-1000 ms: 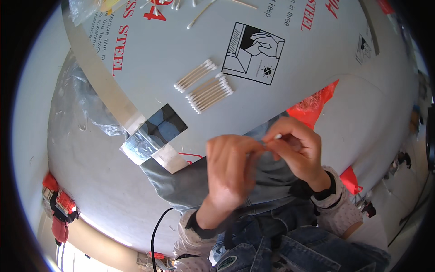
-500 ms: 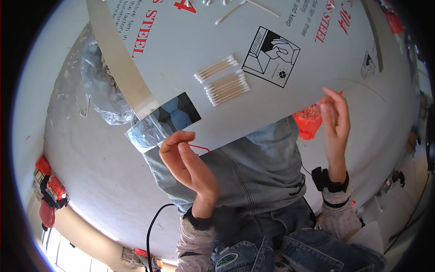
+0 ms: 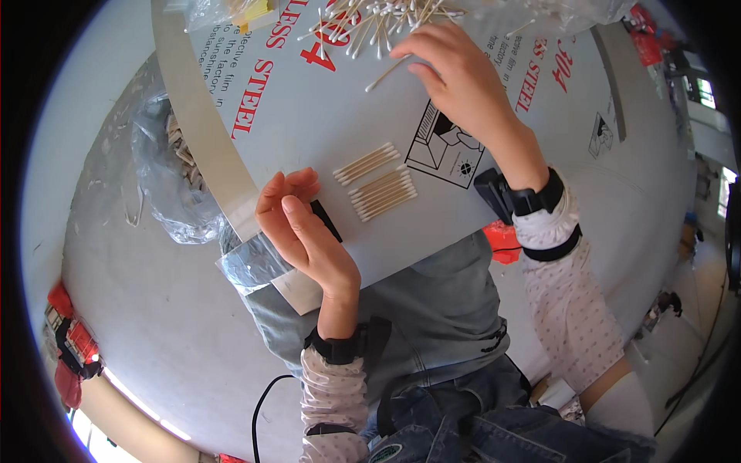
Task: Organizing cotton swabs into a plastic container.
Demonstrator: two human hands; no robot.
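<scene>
My right hand [image 3: 455,81] reaches over the far part of a white-filmed sheet board [image 3: 293,116]. Thumb and index finger sit apart at one end of a single cotton swab [image 3: 386,76], which lies slanted on the board. Just beyond is a loose heap of cotton swabs [image 3: 370,23]. My left hand [image 3: 297,224] hovers above the near left of the board, fingers loosely curled and holding nothing. To its right lie two neat rows of cotton swabs, a smaller far row [image 3: 367,163] and a larger near row [image 3: 384,194]. My left hand mostly hides a dark rectangle [image 3: 326,221].
A clear plastic bag [image 3: 174,201] with pale pieces hangs beside the board's left edge. Another clear bag [image 3: 579,11] and a yellow item [image 3: 255,11] lie at the far edge. Something red [image 3: 502,241] shows below the near right edge, beside my lap.
My right hand has moved from the near right, forward and left to the slanted swab. My left hand stays near the board's near left. The view has shifted, showing more of the heap.
</scene>
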